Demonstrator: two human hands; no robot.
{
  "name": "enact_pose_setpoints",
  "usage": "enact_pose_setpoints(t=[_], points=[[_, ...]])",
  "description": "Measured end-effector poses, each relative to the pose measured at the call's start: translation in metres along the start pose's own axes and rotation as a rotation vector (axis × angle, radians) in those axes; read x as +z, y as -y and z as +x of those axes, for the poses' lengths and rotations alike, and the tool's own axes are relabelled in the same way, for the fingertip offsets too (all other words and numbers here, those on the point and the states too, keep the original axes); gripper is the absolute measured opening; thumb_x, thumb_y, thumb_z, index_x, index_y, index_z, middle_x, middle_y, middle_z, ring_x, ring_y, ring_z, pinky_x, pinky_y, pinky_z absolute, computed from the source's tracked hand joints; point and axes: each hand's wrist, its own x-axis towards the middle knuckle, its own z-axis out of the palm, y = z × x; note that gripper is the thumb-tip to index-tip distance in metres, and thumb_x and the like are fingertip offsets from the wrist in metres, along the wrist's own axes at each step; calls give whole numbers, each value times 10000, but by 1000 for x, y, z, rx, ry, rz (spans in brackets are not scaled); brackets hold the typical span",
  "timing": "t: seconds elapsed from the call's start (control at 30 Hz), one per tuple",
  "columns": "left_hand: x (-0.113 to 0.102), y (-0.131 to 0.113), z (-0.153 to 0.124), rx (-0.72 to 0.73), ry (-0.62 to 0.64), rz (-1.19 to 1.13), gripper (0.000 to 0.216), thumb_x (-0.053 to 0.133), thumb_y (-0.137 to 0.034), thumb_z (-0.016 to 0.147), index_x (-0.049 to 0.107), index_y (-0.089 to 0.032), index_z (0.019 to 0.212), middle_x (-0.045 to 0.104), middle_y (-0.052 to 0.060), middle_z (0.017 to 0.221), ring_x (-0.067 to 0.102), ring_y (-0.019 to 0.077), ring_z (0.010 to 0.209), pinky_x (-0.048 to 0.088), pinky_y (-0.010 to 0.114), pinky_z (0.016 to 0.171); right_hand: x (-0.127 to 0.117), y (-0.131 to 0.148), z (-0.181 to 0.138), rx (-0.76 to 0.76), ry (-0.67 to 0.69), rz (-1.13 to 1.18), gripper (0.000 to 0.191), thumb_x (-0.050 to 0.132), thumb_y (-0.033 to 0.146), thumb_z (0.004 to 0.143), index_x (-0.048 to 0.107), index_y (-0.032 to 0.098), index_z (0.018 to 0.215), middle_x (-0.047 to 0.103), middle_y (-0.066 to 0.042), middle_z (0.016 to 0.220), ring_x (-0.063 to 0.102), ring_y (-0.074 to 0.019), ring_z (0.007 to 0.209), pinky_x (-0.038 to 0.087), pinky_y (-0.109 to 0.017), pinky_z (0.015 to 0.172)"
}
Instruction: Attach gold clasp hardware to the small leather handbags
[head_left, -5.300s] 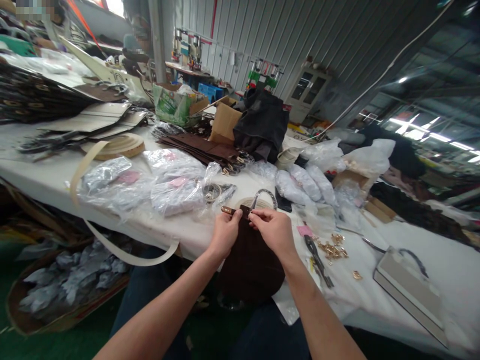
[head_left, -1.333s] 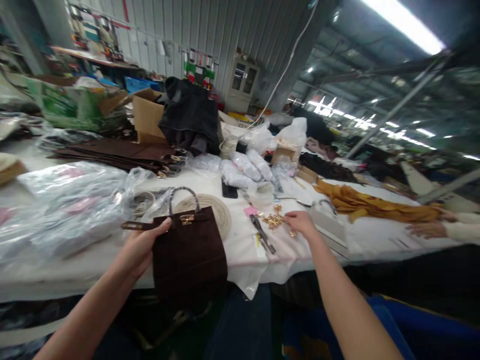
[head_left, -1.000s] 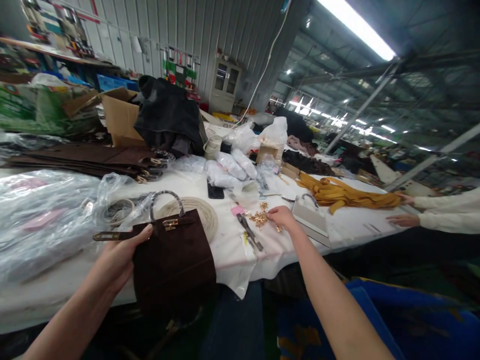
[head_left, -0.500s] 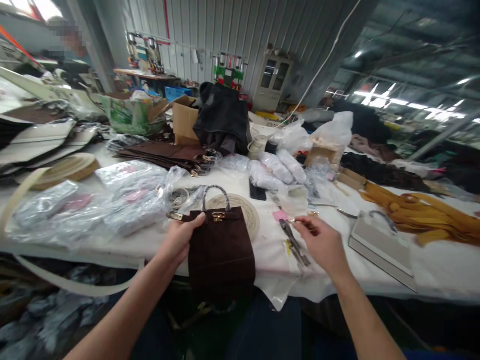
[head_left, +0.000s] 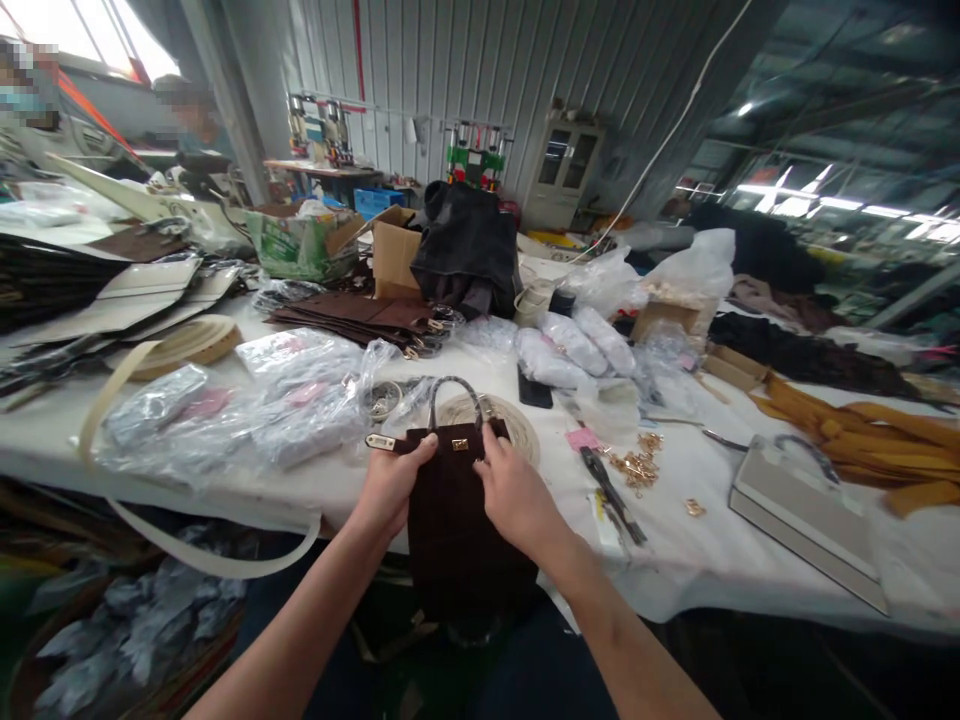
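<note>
A dark brown handbag (head_left: 469, 540) hangs upright at the table's front edge, its wrapped handle (head_left: 456, 385) standing up. My left hand (head_left: 394, 485) is closed on its upper left corner, thumb on the front. From that hand a strap end with a metal plate (head_left: 381, 442) sticks out to the left. A small gold clasp plate (head_left: 460, 444) shows on the bag's front between my hands. My right hand (head_left: 517, 490) is closed at the upper right corner, fingertips near the handle's base. Whether a small part is also in those fingers is hidden.
Right of the bag lie dark pliers (head_left: 611, 495), a pile of gold hardware (head_left: 637, 465) and a grey bag (head_left: 810, 520). Plastic-wrapped packets (head_left: 300, 400) and a tape roll (head_left: 187, 345) lie left. A black phone-like slab (head_left: 534, 388) is behind. Another person (head_left: 199, 120) is at far left.
My right hand has moved left from beside the pliers to the handbag's upper right corner, uncovering the gold hardware pile. My left hand still holds the bag. The view has shifted slightly left.
</note>
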Motion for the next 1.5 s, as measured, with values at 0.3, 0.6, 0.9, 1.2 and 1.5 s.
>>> enact_pose_setpoints(t=[0.3,0.6,0.9,1.2,1.5], points=[[5,4,-3,33,7,3,502,1051,-382,651,817,-156,1033,855,108,1060,799,285,959,659,393,931,-5,-17,17,384,-315,727,476,810,462,970,796,137,1317,797,-109,921,815,-309,840,734,-503,859],[2,6,-7,105,65,157,340,966,-449,765,801,-174,878,815,80,893,738,244,818,598,304,743,-6,-24,36,272,-458,702,436,838,496,939,856,141,1191,852,-122,1065,846,-266,879,749,-381,798],[2,14,-4,154,50,181,290,924,-428,805,786,-177,848,779,43,838,684,211,789,527,280,728,-33,-43,17,325,-254,440,311,836,434,910,911,180,1074,844,-79,831,818,-259,738,691,-328,663],[8,11,-7,173,30,215,315,928,-457,791,799,-178,858,781,47,846,682,224,792,528,296,740,-27,-40,6,271,-304,398,237,798,384,952,908,213,1075,868,-74,936,851,-298,812,703,-388,804],[8,16,-10,303,35,372,286,867,-479,905,839,-195,914,785,28,857,676,226,800,501,280,728,-35,-38,12,268,-221,218,137,797,285,945,920,234,978,855,-52,848,842,-288,778,669,-366,814]])
